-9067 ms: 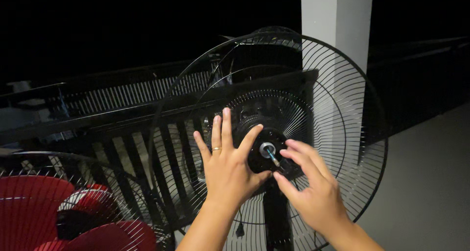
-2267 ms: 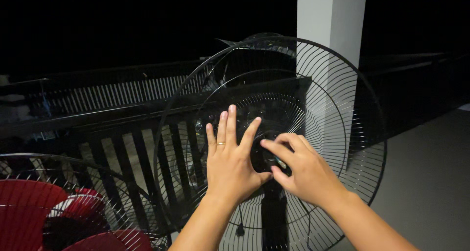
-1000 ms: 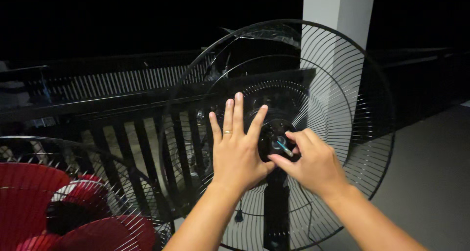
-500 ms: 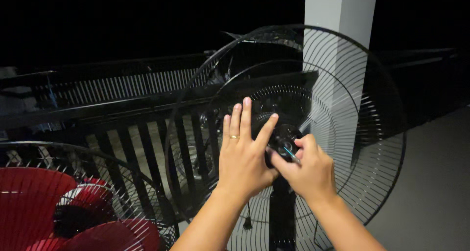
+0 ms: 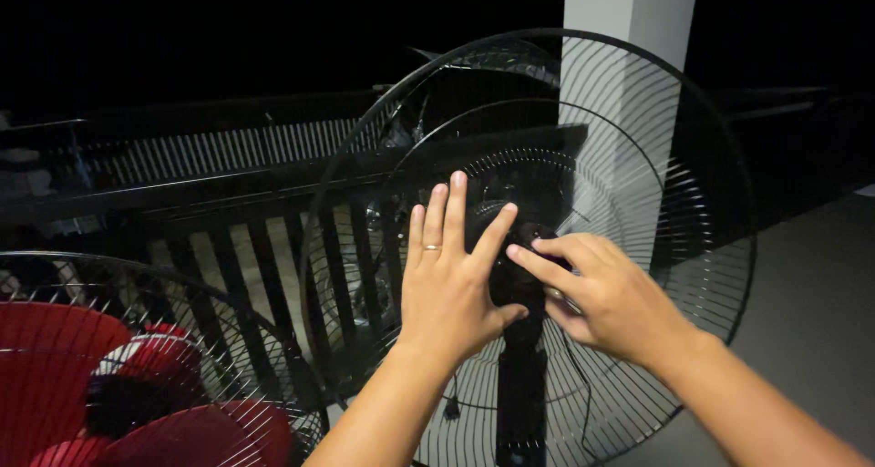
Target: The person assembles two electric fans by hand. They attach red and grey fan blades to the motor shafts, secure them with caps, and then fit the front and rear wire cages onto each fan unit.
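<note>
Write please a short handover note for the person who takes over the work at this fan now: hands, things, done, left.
Left hand: flat and open against the rear grille of the black pedestal fan, beside the hub.
Right hand: fingers curled at the hub; what they pinch is hidden.
Done: front grille and blades are off.
Left: rear grille still mounted.
Nearby: red-bladed fan at lower left, in its grille.
</note>
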